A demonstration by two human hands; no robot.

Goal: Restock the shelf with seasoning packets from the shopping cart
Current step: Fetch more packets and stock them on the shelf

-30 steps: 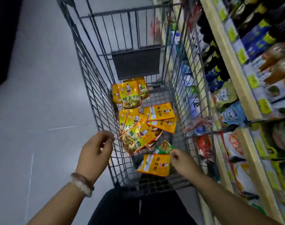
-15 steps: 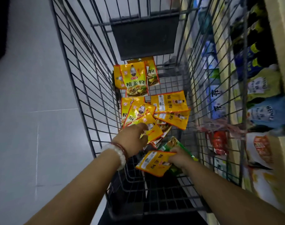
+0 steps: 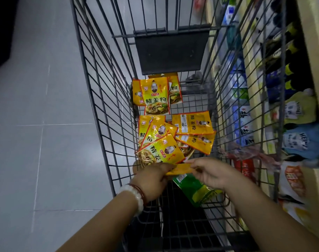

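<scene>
The wire shopping cart (image 3: 100,99) filled the centre of the view, standing on a grey tiled floor (image 3: 36,124), with a dark flap panel (image 3: 170,51) hanging at its far end. To the right, seen partly through the cart's side wires, ran the wooden store shelf (image 3: 311,57), stocked with dark bottles (image 3: 289,50), sauce pouches (image 3: 300,110) and assorted bags, much of it blurred.

On the cart's floor lay yellow seasoning packets: a small overlapping group (image 3: 156,96) at the far end under the panel, and a looser pile (image 3: 175,137) toward the near end, several face up and some face down. A green packet (image 3: 193,188) lay at the near end, just below the hands.

Both hands were down inside the cart, together on one yellow packet (image 3: 181,169) seen nearly edge-on. The left hand (image 3: 151,179), wearing a white bead bracelet and a red one (image 3: 136,195), had its fingers curled onto the packet's left end. The right hand (image 3: 209,172) pinched its right end between thumb and fingers.
</scene>
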